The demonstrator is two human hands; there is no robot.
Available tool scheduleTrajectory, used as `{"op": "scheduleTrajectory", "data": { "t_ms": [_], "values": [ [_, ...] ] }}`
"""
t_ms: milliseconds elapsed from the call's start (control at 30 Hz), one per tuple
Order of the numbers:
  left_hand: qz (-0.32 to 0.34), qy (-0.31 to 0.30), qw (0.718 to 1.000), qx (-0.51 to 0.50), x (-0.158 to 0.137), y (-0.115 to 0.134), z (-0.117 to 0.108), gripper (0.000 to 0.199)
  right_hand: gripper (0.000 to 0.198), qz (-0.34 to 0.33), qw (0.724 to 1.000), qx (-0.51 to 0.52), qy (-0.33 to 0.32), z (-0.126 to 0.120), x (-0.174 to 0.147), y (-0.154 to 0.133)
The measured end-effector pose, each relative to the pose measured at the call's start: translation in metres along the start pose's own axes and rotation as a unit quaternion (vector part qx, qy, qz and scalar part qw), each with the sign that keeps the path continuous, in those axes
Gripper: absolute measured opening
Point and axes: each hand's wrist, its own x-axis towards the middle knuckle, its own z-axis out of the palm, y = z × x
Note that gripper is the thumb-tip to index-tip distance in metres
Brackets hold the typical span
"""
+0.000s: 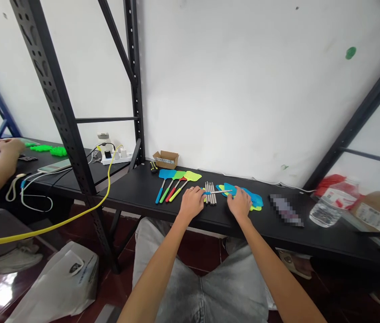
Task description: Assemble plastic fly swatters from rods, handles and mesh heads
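Note:
My left hand (192, 202) is closed around the blue handle of a metal rod (222, 192), which points right across the desk. My right hand (239, 203) is closed at the rod's far end, over a blue fly swatter head (231, 188); whether rod and head are joined is hidden. More blue and yellow swatter heads (255, 200) lie in a pile under and beside that hand. Between my hands lies a row of several silver rods (210, 197). Left of my left hand, several whole fly swatters (176, 183) lie side by side, with blue, green, red and yellow heads.
Behind the swatters are an open cardboard box (166, 159) and a tape measure (153, 168). On the right lie a blurred packet (286, 209), a clear plastic bottle (325, 212) and a carton (376, 217). A yellow cable (104, 202) crosses by the left shelf post. Another person's hands (8, 147) work further left.

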Motion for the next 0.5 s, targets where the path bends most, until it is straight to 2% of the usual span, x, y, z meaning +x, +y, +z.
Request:
{"op": "scheduleTrajectory", "data": {
  "t_ms": [167, 500],
  "values": [
    [0.002, 0.002, 1.0, 0.0, 0.0003, 0.0, -0.0004, 0.02, 0.04, -0.068, 0.994, -0.078, -0.037, 0.0069, -0.0024, -0.0006],
    [0.004, 0.002, 1.0, -0.005, 0.0008, -0.0008, -0.0008, 0.021, 0.032, -0.107, 0.986, -0.126, -0.008, 0.001, -0.0079, -0.0065]
  ]
}}
